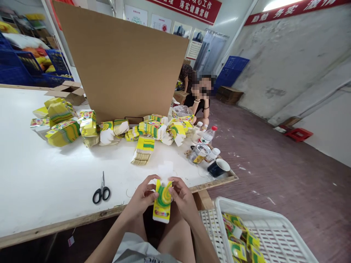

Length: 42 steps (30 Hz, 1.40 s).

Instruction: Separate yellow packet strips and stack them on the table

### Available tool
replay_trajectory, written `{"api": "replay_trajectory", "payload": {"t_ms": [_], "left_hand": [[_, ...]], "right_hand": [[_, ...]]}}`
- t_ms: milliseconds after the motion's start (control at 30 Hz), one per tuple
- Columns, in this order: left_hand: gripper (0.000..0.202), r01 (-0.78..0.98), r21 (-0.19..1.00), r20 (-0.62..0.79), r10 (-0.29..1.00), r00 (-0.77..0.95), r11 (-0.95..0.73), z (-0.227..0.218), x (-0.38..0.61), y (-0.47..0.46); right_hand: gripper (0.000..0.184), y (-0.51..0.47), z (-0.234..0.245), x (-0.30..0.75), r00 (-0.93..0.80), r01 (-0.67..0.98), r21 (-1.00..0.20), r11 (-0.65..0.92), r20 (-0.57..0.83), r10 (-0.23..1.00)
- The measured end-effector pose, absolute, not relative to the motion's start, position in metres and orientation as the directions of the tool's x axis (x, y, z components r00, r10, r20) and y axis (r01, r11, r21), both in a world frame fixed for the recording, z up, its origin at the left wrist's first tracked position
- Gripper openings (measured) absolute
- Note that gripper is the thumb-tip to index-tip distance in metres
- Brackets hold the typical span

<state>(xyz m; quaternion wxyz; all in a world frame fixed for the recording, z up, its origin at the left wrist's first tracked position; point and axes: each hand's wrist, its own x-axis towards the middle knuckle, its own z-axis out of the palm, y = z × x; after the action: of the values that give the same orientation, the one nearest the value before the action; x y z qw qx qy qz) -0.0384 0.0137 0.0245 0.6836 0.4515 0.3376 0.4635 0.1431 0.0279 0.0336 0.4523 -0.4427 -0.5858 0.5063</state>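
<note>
Between my two hands is a small yellow-and-green carton (162,201), held upright over my lap at the table's front edge. Its white top flaps stand up, unfolded. My left hand (144,193) pinches its left side, thumb on the front and fingers behind. On the other side my right hand (181,195) grips the upper right edge, thumb across the printed face. Black-handled scissors (101,190) lie on the table to the left of my left hand. Beyond my hands sits a stack of flat cartons (144,149).
Piles of flat cartons (64,131) line the table (41,182) before a tall cardboard sheet (123,65). At right stand a dark mug (216,168), a clear jar (199,153) and bottles. A white basket (276,219) below right holds several cartons. A person (201,98) sits beyond the table.
</note>
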Motion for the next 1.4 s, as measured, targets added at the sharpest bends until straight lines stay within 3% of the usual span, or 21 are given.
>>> {"api": "replay_trajectory", "payload": {"t_ms": [133,267,400,467,600,733,867,1033,1167,1400], "left_hand": [[0.045,-0.359,0.908,-0.047,0.903,0.428,0.217,0.021,-0.036,0.008],[0.074,-0.390,0.882,-0.073,0.893,0.444,0.266,0.018,-0.034,0.007],[0.052,-0.292,0.935,-0.077,0.921,0.382,0.199,0.020,-0.033,0.010],[0.043,-0.236,0.960,-0.071,0.948,0.311,0.149,0.022,-0.033,0.011],[0.042,-0.175,0.981,-0.031,0.960,0.277,0.082,0.024,-0.031,0.010],[0.046,-0.169,0.984,-0.004,0.946,0.323,0.062,0.024,-0.030,0.007],[0.048,-0.216,0.966,-0.072,0.946,0.315,0.145,0.025,-0.030,0.007],[0.053,-0.317,0.923,-0.109,0.938,0.328,0.218,0.026,-0.030,0.007],[0.051,-0.370,0.892,-0.120,0.925,0.360,0.260,0.026,-0.029,0.007],[0.039,-0.433,0.881,-0.035,0.938,0.344,0.192,0.023,-0.001,0.004]], "right_hand": [[0.027,0.024,0.039,0.152,-0.220,0.108,-0.990,0.093,0.067,0.973],[0.022,0.020,0.037,0.151,-0.149,0.110,-0.989,0.100,0.083,0.985],[0.038,0.022,0.040,0.153,0.029,0.064,-0.995,0.075,0.077,0.997],[0.038,0.024,0.045,0.156,0.008,0.089,-0.995,0.049,0.050,0.999],[0.034,0.026,0.049,0.158,-0.162,0.237,-0.972,-0.004,-0.043,0.986],[0.029,0.024,0.047,0.152,-0.086,0.431,-0.900,0.064,0.029,0.996],[0.029,0.019,0.041,0.144,-0.072,0.496,-0.863,0.098,0.072,0.995],[0.027,0.015,0.037,0.144,-0.112,0.416,-0.906,0.086,0.043,0.993],[0.023,0.017,0.042,0.152,-0.073,0.256,-0.964,0.074,0.057,0.996],[0.030,0.013,0.038,0.153,0.014,0.095,-0.994,0.053,0.054,0.998]]}}
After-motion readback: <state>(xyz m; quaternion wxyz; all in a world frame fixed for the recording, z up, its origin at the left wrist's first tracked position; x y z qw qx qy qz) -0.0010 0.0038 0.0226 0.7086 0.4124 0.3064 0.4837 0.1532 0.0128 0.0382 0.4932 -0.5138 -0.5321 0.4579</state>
